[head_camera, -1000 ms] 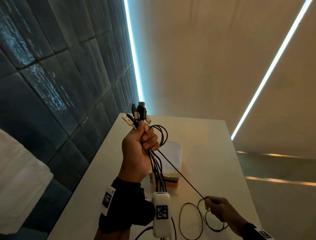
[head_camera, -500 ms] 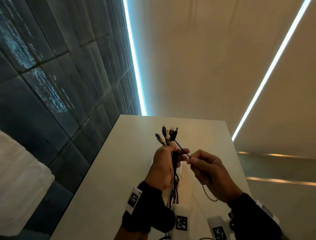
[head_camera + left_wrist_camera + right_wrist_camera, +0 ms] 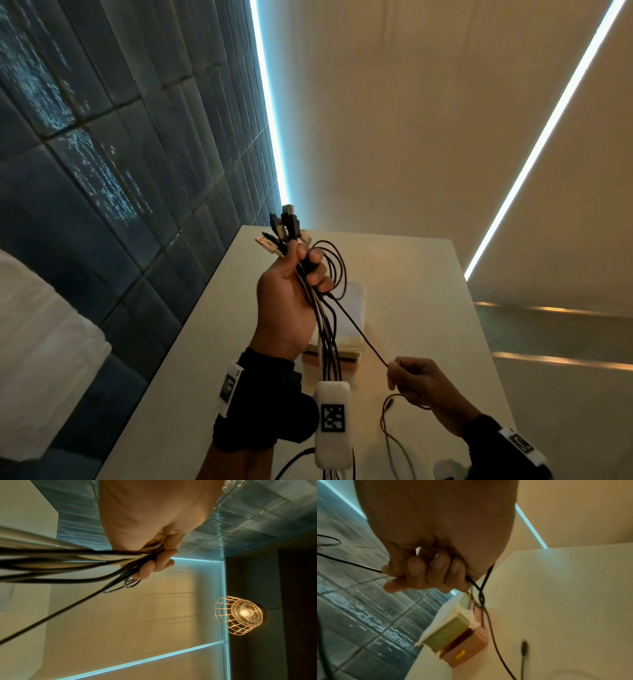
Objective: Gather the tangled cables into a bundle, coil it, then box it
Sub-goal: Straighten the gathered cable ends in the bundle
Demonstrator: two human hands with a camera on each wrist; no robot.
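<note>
My left hand [image 3: 291, 291] is raised above the white table [image 3: 428, 291] and grips a bundle of dark cables [image 3: 325, 329] just below their plugs [image 3: 284, 229], which stick up past my thumb. The strands hang down past my wrist. One thin black cable [image 3: 359, 332] runs taut from the bundle down to my right hand [image 3: 411, 377], which pinches it low and to the right. Its loose tail and plug [image 3: 388, 404] dangle onto the table. In the left wrist view my fingers [image 3: 154, 566] curl round the cables [image 3: 85, 559]. In the right wrist view my fingers [image 3: 423, 572] close on the thin cable [image 3: 351, 563].
A box [image 3: 346, 335] with a white lid and pinkish base sits on the table behind the bundle, also seen as the box [image 3: 453, 632] in the right wrist view. A dark tiled wall [image 3: 120, 171] runs along the table's left edge. A wire-cage lamp [image 3: 240, 615] hangs overhead.
My left hand lifted the bundle higher again. My right hand slid down from beside the left hand along the thin cable, drawing it taut toward the lower right.
</note>
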